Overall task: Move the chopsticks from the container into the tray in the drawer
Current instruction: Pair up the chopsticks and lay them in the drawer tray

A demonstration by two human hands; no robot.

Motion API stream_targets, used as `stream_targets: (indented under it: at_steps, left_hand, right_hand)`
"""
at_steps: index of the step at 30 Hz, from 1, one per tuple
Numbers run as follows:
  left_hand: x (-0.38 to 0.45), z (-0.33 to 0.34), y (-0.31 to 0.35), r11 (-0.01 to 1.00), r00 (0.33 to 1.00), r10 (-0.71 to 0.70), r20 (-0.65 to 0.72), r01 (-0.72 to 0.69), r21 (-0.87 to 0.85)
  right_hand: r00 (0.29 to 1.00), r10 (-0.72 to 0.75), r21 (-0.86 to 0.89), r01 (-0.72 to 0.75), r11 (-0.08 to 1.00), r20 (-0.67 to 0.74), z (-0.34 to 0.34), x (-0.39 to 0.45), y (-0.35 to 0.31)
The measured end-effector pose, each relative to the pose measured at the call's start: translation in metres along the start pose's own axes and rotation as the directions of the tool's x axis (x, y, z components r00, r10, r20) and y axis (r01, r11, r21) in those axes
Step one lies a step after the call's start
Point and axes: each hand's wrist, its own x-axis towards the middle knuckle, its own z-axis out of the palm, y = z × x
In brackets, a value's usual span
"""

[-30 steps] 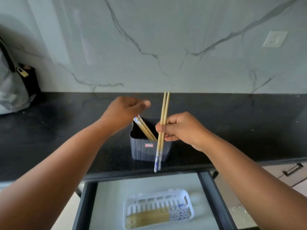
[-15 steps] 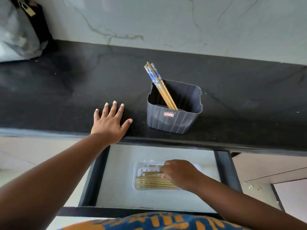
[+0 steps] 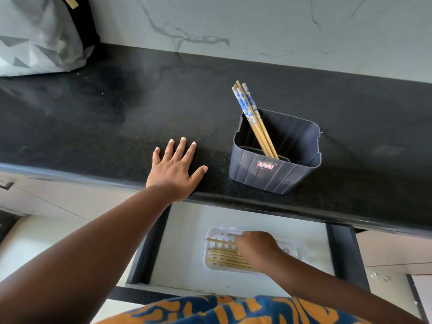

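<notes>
Chopsticks [image 3: 251,118] of pale wood with blue-and-white patterned tops are leaning in a dark grey ribbed plastic container [image 3: 275,174], their tops sticking out over its rear left corner; we are counting about 3 or 4, too tightly bunched to be sure. The container is squarish with rounded corners and is carrying a small red-edged label on its front wall. It is standing on the counter [image 3: 93,118], a black speckled stone slab with a dull sheen.

Below the counter edge, a drawer [image 3: 346,253] with dark sides and a pale floor is standing open. In it a white slotted plastic tray [image 3: 210,235] is lying, with several more tray chopsticks [image 3: 224,259] resting side by side along it, lengthwise left to right.

We are seeing the left hand [image 3: 174,169] lying flat, palm down, on the counter near its front edge, fingers spread and holding nothing, just left of the container but apart from it. The right hand [image 3: 257,247] is reaching down into the tray, back up, fingers curled at a single chopstick [image 3: 219,241] lying above the others; we cannot tell whether they are gripping it.

Behind the counter a white marble-veined wall [image 3: 257,26] is rising, and a grey patterned bag [image 3: 35,38] is sitting at the far left corner. Orange-and-blue printed cloth [image 3: 233,309] is showing at the bottom.
</notes>
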Motion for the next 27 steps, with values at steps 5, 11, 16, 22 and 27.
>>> stream_targets:
  at_steps: [5, 11, 16, 22, 27]
  left_hand:
    - [-0.001, -0.001, 0.0, 1.0, 1.0, -0.002, 0.001, 0.002, -0.007]
    - [-0.001, 0.0, -0.001, 1.0, 1.0, -0.001, -0.004, 0.001, -0.01]
    - [0.0, 0.003, -0.002, 1.0, 1.0, 0.003, -0.029, -0.003, -0.007]
    - [0.0, 0.002, -0.001, 1.0, 0.999, -0.002, -0.033, 0.001, -0.021]
    - [-0.001, 0.001, -0.002, 1.0, 1.0, -0.009, -0.028, 0.009, -0.024]
  right_hand:
    - [0.999, 0.005, -0.014, -0.004, 1.0, 0.049, -0.001, 0.002, 0.002]
    - [0.997, 0.02, -0.034, -0.018, 0.999, 0.075, 0.003, -0.002, 0.006]
    - [0.996, 0.036, -0.028, -0.033, 0.999, 0.083, 0.007, -0.007, 0.013]
    - [0.997, 0.08, 0.055, -0.08, 0.995, 0.019, 0.012, -0.007, 0.02]
    - [0.998, 0.067, 0.083, -0.066, 0.994, -0.007, 0.011, -0.008, 0.017]
